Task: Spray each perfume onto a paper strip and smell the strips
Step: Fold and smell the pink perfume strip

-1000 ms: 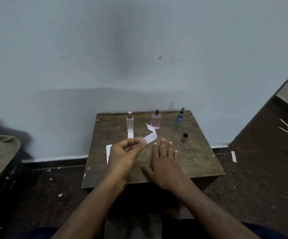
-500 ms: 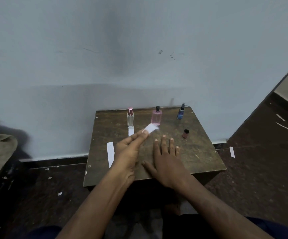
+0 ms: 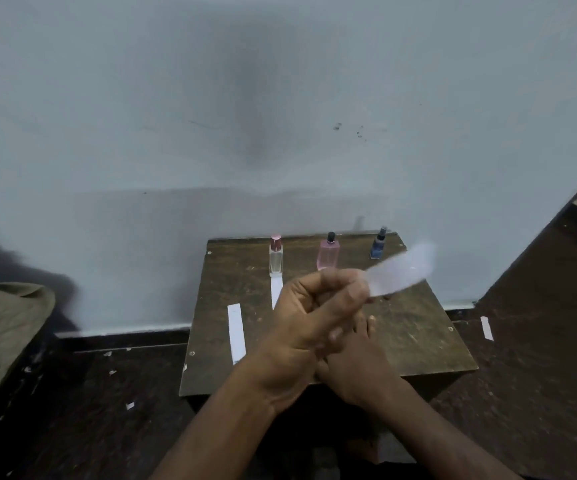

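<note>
**A:** Any names on those bottles? Any print at all?

**B:** Nothing readable from where I stand; whatever labels they carry are too small and soft to make out. Counting, though: three bottles in a row along the far edge of the small dark wooden table (image 3: 418,344). On the left, a clear glass bottle with a rose-pink cap (image 3: 276,255); in the middle, a pink rectangular bottle with a black sprayer top (image 3: 328,252); on the right, a small blue bottle with a dark top (image 3: 379,244). All three stand upright.

**A:** And the paper?

**B:** Three strips in play. The left hand (image 3: 309,318), raised over the table, fingers curled, pinches one white paper strip (image 3: 401,271) between thumb and fingertips; the strip sticks out up and to the right, blurred. A second white strip (image 3: 237,332) lies flat near the table's left edge. A third short white strip (image 3: 276,289) lies just in front of the clear bottle, its lower end hidden behind the left hand.

**A:** The right hand?

**B:** The right hand (image 3: 353,358) lies on the tabletop, mostly covered by the left; the fingertips that show look straight, holding nothing.

**A:** Anything off the table?

**B:** White paper scraps (image 3: 487,328) scattered on the dark floor (image 3: 539,393), and an olive-green cloth (image 3: 0,327) at the left.
</note>
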The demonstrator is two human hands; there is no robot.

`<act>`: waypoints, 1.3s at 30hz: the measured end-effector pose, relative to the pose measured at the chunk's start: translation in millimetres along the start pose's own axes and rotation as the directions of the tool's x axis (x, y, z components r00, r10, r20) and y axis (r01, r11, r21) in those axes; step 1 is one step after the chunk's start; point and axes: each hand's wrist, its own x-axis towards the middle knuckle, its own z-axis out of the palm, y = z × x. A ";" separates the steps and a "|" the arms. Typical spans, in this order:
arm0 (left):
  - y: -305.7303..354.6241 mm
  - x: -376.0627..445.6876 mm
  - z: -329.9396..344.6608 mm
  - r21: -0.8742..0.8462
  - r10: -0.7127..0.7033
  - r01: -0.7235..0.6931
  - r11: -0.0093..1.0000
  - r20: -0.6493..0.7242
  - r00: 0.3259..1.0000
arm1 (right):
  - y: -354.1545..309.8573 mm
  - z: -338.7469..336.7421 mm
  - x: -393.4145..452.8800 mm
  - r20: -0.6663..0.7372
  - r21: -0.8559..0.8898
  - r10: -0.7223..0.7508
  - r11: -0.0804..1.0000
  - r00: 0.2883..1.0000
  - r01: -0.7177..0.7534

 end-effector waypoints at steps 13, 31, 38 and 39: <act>-13.7 9.3 -31.0 0.133 -0.094 0.177 0.975 -0.475 0.875 | -5.6 -3.5 -4.1 0.021 -0.115 0.045 0.992 0.999 -0.043; 4.3 -10.8 -33.3 0.010 0.031 -0.032 0.999 0.126 0.992 | -7.9 -11.0 -5.8 0.064 -0.093 0.043 0.995 0.997 -0.037; -17.3 5.5 -49.9 0.309 0.005 0.177 0.934 -0.507 0.862 | -6.8 -7.4 -6.4 0.018 -0.100 0.054 0.994 0.998 -0.052; -19.5 1.7 -51.7 0.263 -0.019 0.164 0.951 -0.476 0.879 | -7.0 -7.2 -6.7 0.018 -0.099 0.055 0.994 0.998 -0.053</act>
